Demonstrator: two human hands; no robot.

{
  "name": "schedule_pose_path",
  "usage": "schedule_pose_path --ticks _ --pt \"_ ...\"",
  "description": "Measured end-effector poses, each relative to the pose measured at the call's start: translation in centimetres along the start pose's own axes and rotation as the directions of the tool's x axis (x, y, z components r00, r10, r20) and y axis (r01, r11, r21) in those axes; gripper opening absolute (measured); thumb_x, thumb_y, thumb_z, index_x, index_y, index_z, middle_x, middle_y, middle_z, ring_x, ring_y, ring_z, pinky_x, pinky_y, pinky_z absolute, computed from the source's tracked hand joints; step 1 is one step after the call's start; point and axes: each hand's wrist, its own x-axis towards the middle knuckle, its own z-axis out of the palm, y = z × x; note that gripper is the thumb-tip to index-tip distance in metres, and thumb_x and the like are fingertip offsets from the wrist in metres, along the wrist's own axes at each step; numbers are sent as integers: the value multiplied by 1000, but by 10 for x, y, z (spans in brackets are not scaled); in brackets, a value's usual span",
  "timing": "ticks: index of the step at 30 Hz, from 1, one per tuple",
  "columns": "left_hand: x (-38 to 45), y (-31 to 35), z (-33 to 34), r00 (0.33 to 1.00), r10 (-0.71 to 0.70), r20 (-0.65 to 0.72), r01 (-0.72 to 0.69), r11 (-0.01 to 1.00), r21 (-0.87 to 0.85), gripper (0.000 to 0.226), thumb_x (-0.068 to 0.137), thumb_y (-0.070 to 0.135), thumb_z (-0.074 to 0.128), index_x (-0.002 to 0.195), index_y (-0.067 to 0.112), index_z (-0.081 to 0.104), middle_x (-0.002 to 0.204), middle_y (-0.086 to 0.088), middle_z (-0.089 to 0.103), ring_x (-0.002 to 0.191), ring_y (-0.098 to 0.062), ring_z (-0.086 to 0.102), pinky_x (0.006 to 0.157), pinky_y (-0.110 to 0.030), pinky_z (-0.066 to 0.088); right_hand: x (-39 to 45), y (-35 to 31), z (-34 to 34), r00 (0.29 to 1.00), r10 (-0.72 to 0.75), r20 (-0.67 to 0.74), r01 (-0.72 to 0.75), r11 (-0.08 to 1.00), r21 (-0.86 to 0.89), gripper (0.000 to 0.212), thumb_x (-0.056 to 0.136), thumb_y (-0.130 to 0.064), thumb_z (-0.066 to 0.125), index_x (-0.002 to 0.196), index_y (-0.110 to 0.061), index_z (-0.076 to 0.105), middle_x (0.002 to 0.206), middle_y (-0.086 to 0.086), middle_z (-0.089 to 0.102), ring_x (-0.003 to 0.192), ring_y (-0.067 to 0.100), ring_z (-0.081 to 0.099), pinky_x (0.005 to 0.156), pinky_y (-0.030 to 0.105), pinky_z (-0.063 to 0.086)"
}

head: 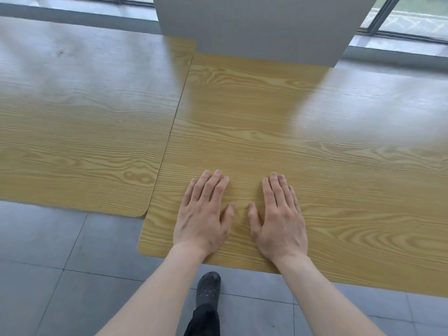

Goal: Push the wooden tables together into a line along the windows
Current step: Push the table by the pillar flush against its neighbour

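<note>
Two light wooden tables stand side by side under the windows. The left table point(80, 132) and the right table point(315, 146) touch along a thin seam that runs from the pillar toward me. The right table's near edge sticks out closer to me than the left one's. My left hand point(203, 214) and my right hand point(278, 217) lie flat, palms down, fingers apart, on the right table near its front left corner. Neither hand holds anything.
A white square pillar point(261, 27) stands at the far edge across the seam. Windows point(412, 18) with a grey sill run along the back. Grey floor tiles point(60, 275) lie in front. My foot in a dark clog point(208, 289) is below the table edge.
</note>
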Motion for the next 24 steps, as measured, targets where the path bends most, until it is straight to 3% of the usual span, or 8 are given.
schedule_pose_path --ticks 24 --pt "90 -8 -2 998 58 35 -58 998 -6 60 102 52 35 157 28 28 166 9 22 156 -13 4 127 -40 4 75 9 3 997 64 -31 -66 997 -37 71 100 -48 34 155 -4 31 166 13 25 157 25 12 127 44 14"
